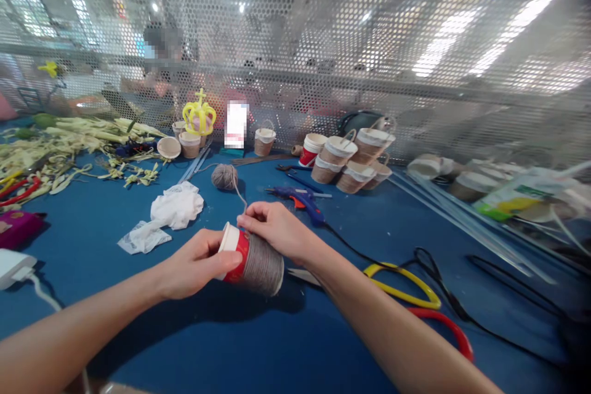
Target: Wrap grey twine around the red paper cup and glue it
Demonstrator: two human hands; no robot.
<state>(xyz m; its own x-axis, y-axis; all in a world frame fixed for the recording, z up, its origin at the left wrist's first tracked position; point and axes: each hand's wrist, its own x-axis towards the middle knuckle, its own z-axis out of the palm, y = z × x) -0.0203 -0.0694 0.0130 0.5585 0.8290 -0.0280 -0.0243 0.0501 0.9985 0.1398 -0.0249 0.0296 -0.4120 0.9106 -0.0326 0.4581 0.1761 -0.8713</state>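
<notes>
A red paper cup [238, 253] with a white rim lies tilted on its side in the air above the blue table. Grey yarn wound in close rows covers its lower part. My left hand [198, 261] grips the cup near the rim, thumb across the red band. At the upper edge of the winding, my right hand [272, 228] pinches the yarn strand [242, 198] between thumb and fingers. That strand runs back to a grey yarn ball [225, 177] on the table. Scissors [401, 280] with yellow and red handles lie partly under my right forearm.
A blue glue gun [300, 200] with a black cord lies behind my right hand. Several yarn-wrapped cups [339, 151] are stacked farther back. White crumpled lace [175, 206] is at left, beyond it pale plant-like strips [83, 135]. A perforated metal screen [295, 31] stands behind.
</notes>
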